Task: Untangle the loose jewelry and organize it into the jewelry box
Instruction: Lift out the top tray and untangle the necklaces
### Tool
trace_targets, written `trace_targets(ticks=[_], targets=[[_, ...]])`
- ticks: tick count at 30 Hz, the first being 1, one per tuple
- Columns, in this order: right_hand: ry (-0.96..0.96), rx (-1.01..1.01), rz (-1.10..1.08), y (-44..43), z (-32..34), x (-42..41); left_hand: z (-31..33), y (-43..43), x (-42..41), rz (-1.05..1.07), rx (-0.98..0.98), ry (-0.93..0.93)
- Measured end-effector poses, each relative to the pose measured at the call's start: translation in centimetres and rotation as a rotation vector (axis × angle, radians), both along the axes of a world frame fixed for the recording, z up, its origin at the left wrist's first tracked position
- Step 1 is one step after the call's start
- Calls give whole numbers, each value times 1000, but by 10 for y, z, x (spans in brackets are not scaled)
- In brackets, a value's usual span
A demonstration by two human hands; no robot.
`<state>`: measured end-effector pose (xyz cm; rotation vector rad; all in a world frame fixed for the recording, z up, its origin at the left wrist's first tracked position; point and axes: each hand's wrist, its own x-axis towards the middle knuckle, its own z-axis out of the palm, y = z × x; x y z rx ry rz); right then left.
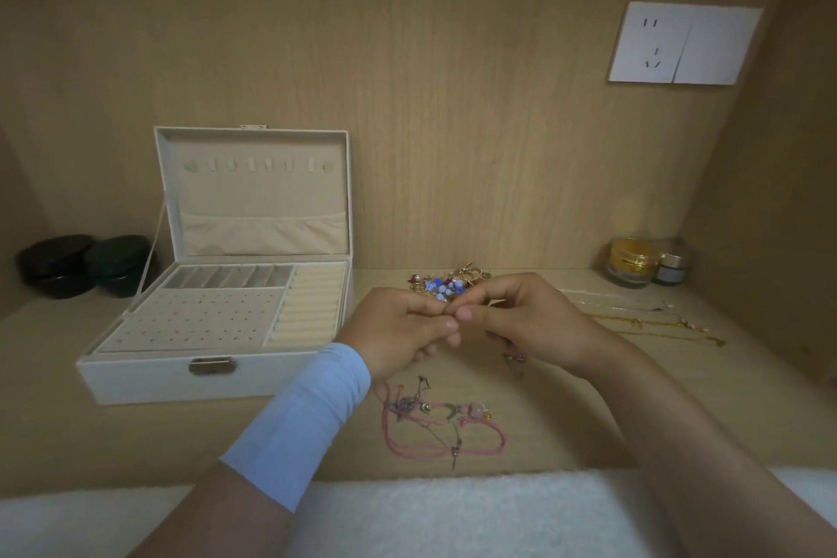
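While the open jewelry box (136, 376) sat at the left, the left hand (398, 331) and right hand (525, 322) met fingertip to fingertip, both pinching a thin dangling piece (514, 359) near the loose heap (448, 283)

Two hands showing: left hand (403, 331), right hand (530, 322), sharing one dangling piece (514, 358). One jewelry box (136, 381) standing open. Two dark cases (56, 265) (122, 261) and two jars (632, 263) (675, 267) sitting at the back. One bead heap (446, 283) and one pink cord tangle (435, 421) lying loose. Thin chains (656, 322) lying right, count unclear.
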<state>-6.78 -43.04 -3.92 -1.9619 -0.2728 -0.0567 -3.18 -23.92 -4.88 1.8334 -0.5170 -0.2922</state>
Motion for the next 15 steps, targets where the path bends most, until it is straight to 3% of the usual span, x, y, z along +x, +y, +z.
trace_targets(ticks=[4,9,11,15], targets=[[56,-69,-48,-7,1,-1,1,9,5,62,145,-130],[207,-316,-12,-21,6,-5,9,13,4,143,295,-361],[221,-348,-42,-28,8,-4,13,14,4,181,238,-352],[221,-324,-100,-48,10,-9,19,11,6,246,-107,-111]])
